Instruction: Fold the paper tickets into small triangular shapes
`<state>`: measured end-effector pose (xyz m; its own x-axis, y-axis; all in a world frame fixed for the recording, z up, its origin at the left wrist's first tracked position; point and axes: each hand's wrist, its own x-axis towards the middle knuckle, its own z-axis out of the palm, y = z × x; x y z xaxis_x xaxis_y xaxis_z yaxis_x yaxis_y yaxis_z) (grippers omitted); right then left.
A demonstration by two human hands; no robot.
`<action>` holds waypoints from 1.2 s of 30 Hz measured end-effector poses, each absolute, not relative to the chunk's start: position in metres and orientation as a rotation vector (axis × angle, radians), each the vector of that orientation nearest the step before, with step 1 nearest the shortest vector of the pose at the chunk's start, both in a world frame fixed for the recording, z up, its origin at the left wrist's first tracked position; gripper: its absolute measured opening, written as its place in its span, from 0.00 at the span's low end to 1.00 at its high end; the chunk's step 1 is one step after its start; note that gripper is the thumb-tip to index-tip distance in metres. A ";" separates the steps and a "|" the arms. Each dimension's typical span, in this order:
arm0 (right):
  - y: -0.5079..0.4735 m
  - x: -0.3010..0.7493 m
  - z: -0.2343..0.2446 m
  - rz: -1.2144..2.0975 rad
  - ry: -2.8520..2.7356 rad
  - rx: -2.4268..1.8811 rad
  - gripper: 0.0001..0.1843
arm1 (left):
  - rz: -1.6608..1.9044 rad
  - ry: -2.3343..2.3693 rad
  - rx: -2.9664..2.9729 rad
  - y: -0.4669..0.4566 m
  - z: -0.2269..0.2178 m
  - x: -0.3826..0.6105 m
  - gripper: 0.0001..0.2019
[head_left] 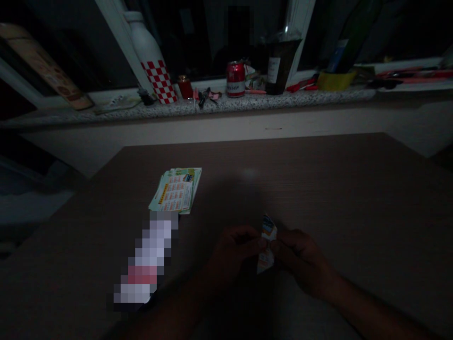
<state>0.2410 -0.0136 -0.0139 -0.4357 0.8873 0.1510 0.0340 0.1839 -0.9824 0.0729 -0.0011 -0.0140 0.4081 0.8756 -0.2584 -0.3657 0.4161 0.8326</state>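
A small folded piece of printed paper (268, 230) stands up between my two hands, above the dim tabletop. My left hand (238, 246) pinches its left edge with thumb and fingers. From the other side my right hand (303, 257) grips the right edge, its fingertips close to those of the left. To the left on the table lies a stack of printed paper sheets (176, 191) with a green border and rows of orange print. Just below that stack is a lit, pixelated long object (152, 257), its details blurred out.
The brown table (336, 189) reaches a wall below a stone windowsill (212, 107). On the sill stand a red-and-white checkered bottle (155, 66), a red can (235, 79), a dark bag (279, 66), a roll of yellow tape (335, 80) and a tall tan cylinder (46, 66).
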 end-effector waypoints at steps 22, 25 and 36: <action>-0.017 0.243 -0.018 1.324 -1.588 -0.927 0.25 | 0.762 0.788 0.873 -0.003 -0.005 0.071 0.14; -0.016 0.246 -0.014 1.354 -1.588 -0.925 0.24 | 0.769 0.810 0.820 -0.003 -0.002 0.070 0.14; 0.001 0.266 0.004 0.507 -2.047 -0.658 0.16 | 0.589 0.763 0.857 0.007 0.007 0.057 0.11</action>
<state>0.2660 0.0006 0.0036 -0.4545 0.6248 0.6349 0.2565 0.7744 -0.5784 0.0570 0.0066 0.0066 0.5968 0.7225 -0.3490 -0.1545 0.5303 0.8336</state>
